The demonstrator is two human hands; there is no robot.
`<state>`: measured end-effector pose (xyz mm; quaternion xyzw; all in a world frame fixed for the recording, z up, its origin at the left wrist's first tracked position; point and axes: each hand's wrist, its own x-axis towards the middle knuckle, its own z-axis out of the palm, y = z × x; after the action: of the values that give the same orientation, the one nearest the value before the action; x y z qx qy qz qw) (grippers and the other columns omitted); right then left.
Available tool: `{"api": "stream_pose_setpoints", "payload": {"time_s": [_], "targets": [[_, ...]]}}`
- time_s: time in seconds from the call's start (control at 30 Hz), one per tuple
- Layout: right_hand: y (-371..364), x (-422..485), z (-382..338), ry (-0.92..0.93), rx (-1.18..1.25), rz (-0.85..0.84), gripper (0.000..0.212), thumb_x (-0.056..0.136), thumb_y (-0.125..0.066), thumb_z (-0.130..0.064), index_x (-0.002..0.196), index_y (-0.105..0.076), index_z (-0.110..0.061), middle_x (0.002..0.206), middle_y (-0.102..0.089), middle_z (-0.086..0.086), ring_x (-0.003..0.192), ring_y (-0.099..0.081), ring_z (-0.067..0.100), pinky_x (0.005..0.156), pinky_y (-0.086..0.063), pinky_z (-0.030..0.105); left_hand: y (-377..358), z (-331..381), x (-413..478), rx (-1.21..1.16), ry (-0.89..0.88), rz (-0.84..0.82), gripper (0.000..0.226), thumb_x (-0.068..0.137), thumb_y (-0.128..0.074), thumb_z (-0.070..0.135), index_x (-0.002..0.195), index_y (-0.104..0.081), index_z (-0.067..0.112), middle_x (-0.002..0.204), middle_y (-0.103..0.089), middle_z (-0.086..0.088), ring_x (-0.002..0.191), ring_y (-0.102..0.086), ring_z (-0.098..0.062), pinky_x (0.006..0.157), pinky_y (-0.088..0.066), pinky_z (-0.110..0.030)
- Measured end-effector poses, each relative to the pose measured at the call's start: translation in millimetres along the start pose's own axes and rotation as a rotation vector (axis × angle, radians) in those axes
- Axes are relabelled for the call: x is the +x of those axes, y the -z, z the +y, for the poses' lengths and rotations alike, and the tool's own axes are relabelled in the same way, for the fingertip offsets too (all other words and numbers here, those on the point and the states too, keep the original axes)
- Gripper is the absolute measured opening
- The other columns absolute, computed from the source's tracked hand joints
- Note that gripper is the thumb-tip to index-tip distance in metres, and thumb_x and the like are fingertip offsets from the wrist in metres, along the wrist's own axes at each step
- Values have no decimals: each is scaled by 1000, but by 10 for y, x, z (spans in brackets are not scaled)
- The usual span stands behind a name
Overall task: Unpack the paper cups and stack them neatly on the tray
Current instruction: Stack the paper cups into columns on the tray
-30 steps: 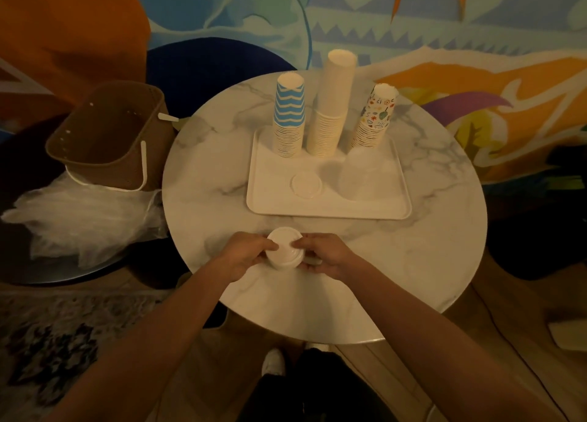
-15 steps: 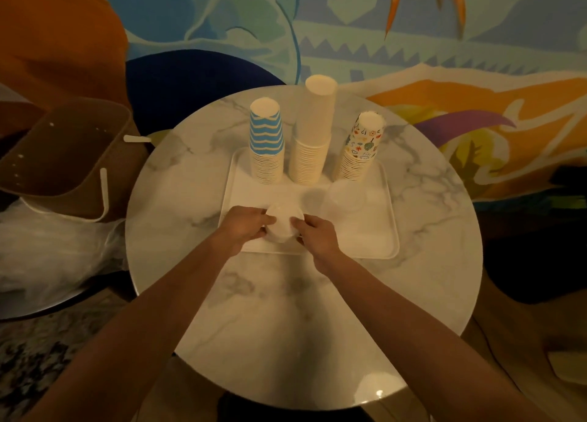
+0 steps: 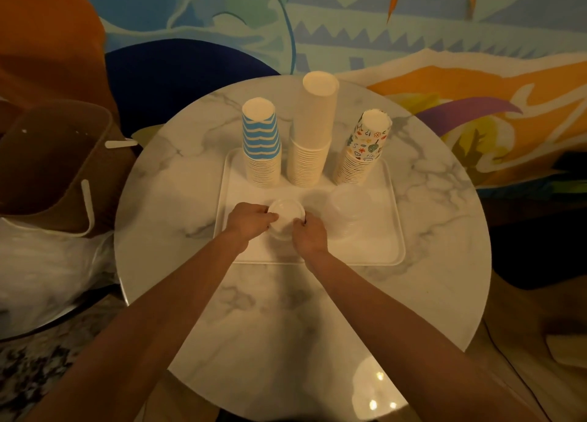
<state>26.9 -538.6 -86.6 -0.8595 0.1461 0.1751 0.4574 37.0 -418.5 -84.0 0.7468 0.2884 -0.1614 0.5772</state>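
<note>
Far left, off the table, there's a brown basket with a heap of crumpled clear plastic wrap in front of it. Next comes the round marble table with a white tray sitting on it.

Along the tray's back edge, the first thing is the blue striped cup stack, upside down and upright. In front of it, the left grip is curled around the left side of a short white cup stack. That stack sits at the tray's front-middle, bottoms up toward the camera. I honestly can't tell if it's resting on the tray or held just above it.

Behind it is the plain cream cup stack, the tallest of the lot, just beside the blue one. The right grip is grasping the same short white stack from the right, fingers wrapped on its side.

Further right, the patterned cup stack leans a bit to the right. In front of that is a low stack of clear plastic cups, on the tray and close to the right grip but not touching it.
</note>
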Motion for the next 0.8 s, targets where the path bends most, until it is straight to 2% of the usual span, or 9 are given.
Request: {"api": "stream_pose_setpoints", "payload": {"time_s": [0.2, 0.3, 0.47, 0.8], "targets": [[-41, 11, 8, -23, 23, 33, 34, 94, -45, -10, 127, -52, -3, 125, -58, 17, 115, -52, 33, 102, -41, 40, 6, -16, 6, -19, 7, -2, 35, 78, -71, 7, 113, -67, 5, 106, -69, -10, 97, -65, -25, 89, -54, -38], [-47, -8, -2, -34, 65, 52, 39, 93, -47, -8, 132, -49, -5, 128, -55, 16, 119, -51, 31, 104, -40, 39, 7, -16, 6, -13, -4, -21, 39, 78, -71, 5, 117, -65, 6, 109, -69, -9, 99, -65, -25, 89, -54, -39], [-68, -22, 12, -44, 66, 58, 40, 90, -47, -7, 129, -51, -4, 125, -57, 17, 116, -52, 32, 102, -41, 41, 30, -29, 1, -22, 36, -30, 40, 77, -71, 3, 117, -65, 4, 109, -68, -12, 96, -66, -28, 85, -56, -39], [-40, -51, -50, -79, 108, 23, 42, 88, -47, -8, 130, -49, -3, 127, -55, 16, 117, -51, 32, 103, -41, 42, 25, -12, -5, 171, -44, -8, 41, 78, -72, 15, 118, -66, 13, 110, -69, -8, 102, -63, -26, 93, -51, -41]]}}
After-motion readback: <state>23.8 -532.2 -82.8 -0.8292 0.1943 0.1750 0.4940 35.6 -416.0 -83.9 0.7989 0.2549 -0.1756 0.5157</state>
